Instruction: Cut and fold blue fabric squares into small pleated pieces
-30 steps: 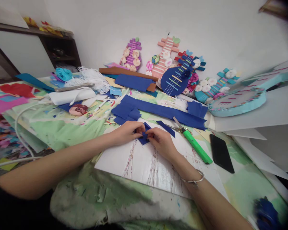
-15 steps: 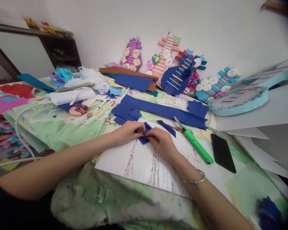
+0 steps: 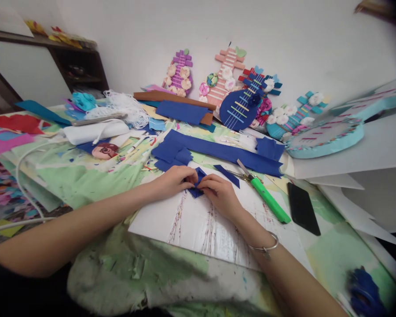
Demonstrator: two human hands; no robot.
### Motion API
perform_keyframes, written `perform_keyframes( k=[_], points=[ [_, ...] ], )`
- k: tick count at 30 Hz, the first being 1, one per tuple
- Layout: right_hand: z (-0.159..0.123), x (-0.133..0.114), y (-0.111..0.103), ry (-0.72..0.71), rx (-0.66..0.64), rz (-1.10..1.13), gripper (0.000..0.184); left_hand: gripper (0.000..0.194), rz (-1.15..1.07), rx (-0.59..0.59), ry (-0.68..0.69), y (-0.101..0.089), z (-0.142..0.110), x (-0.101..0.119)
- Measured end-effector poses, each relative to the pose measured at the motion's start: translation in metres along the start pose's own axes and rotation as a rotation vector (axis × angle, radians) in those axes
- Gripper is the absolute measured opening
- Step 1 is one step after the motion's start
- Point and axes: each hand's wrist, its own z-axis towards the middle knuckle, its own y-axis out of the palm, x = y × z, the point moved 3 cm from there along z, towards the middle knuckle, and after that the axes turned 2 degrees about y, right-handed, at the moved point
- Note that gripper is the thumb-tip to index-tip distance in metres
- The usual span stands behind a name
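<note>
Beyond pinched blue piece (image 3: 196,193), cluttered cabinet (image 3: 23,66)

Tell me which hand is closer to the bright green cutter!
Right. The right hand is to the left of the green cutter, with a bit of white board between them. The left hand is farther left, on the other side of the small blue piece.

Looks like a craft room to me: stained cloth (image 3: 77,178) over the table (image 3: 336,248), string (image 3: 128,112), a cutter (image 3: 270,200) and blue sheets (image 3: 224,152) strewn on it, flower-decked lutes (image 3: 229,105) against the wall (image 3: 135,35), coloured scraps (image 3: 6,182) heaped below.
</note>
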Motion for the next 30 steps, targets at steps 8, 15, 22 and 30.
perform_keyframes(
  k=[8, 15, 22, 30],
  points=[
    [0.0, 0.001, 0.002, -0.028, -0.028, -0.05, 0.025, 0.008, 0.082, 0.013, 0.1, 0.001, -0.005, 0.004],
    [0.0, 0.003, 0.002, -0.052, -0.028, -0.069, 0.024, 0.024, 0.131, -0.019, 0.383, 0.004, -0.019, 0.014],
    [0.0, 0.002, 0.002, -0.031, -0.039, -0.035, 0.026, 0.028, 0.329, -0.079, 0.376, 0.007, -0.029, 0.016],
    [0.001, 0.002, 0.0, 0.076, -0.032, 0.024, 0.031, 0.033, 0.467, -0.109, 0.273, 0.013, -0.05, 0.027]
  ],
)
